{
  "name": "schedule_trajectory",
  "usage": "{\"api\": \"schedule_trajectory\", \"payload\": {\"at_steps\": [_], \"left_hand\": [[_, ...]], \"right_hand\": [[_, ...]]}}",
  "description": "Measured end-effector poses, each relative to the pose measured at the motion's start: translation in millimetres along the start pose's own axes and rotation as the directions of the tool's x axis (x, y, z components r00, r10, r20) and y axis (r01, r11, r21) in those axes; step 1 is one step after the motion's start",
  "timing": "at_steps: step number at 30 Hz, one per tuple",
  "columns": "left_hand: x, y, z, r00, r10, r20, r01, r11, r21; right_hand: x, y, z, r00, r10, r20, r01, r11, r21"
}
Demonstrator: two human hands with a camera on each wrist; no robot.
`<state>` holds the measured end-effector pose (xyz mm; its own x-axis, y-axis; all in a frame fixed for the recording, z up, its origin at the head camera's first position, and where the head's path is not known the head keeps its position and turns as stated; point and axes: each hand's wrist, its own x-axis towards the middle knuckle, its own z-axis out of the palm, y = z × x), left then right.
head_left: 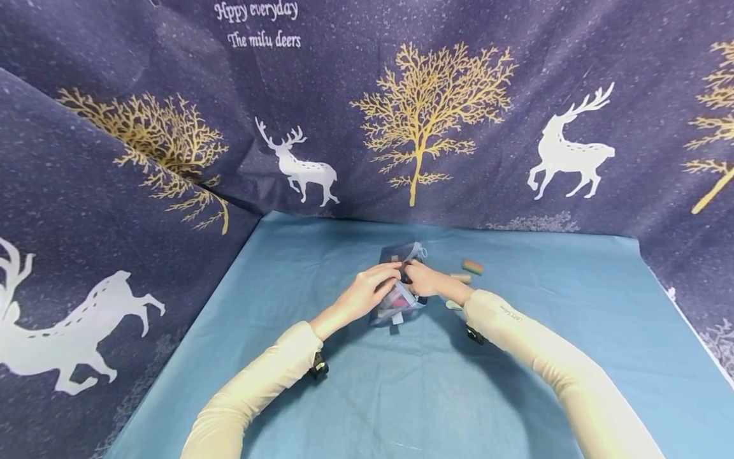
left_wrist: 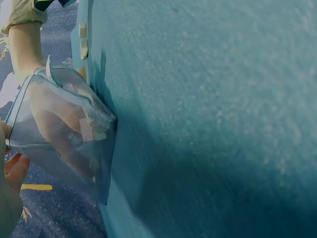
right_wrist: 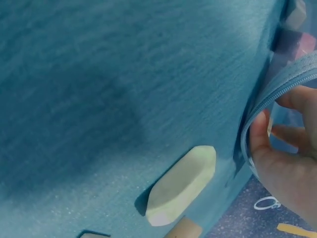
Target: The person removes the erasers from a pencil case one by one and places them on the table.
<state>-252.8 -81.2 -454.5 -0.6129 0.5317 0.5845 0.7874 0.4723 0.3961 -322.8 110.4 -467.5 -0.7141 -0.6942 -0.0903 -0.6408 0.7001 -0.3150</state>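
Note:
A blue mesh zip pouch (head_left: 395, 307) lies on the blue cloth, its zipped mouth open. My left hand (head_left: 369, 290) grips the pouch's edge, fingertips (left_wrist: 18, 168) curled at the rim in the left wrist view. Through that mouth my right hand (head_left: 423, 279) reaches inside; the mesh (left_wrist: 29, 134) shows it from outside. The right fingers (right_wrist: 258, 133) are bent within the zipper loop, and whether they pinch something is unclear. Pink and pale pieces (right_wrist: 306, 44) show through the mesh. Beside the pouch lies a pale green slanted block (right_wrist: 183, 186), like an eraser.
Right of the pouch are a red-and-green block (head_left: 473, 266) and a tan block (head_left: 460, 278). Blue cloth (head_left: 413, 395) covers the table. Behind it hangs a dark curtain (head_left: 482, 204) with deer and trees.

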Motion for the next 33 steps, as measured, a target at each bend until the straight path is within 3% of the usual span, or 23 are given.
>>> {"api": "schedule_trajectory", "payload": {"at_steps": [12,21,28,33], "left_hand": [[-0.4,-1.1,-1.0,1.000,-0.019,0.005,0.019,1.000,0.015],[-0.4,0.4,-0.5,1.000,-0.019,-0.007,0.019,1.000,0.021],[-1.6,-0.2,-1.3,1.000,-0.009,-0.005,0.009,1.000,0.024],[-1.7,0.2,0.2,1.000,0.003,-0.006,-0.003,1.000,0.023]], "right_hand": [[-5.1,-6.4,-9.5,0.997,0.040,0.072,-0.045,0.996,0.077],[-3.2,-7.2,-8.0,0.999,0.034,0.028,-0.036,0.995,0.096],[-2.2,-4.9,-5.3,0.999,-0.042,-0.010,0.043,0.993,0.107],[-2.7,-5.2,-4.2,1.000,-0.024,0.004,0.023,0.992,0.125]]}}
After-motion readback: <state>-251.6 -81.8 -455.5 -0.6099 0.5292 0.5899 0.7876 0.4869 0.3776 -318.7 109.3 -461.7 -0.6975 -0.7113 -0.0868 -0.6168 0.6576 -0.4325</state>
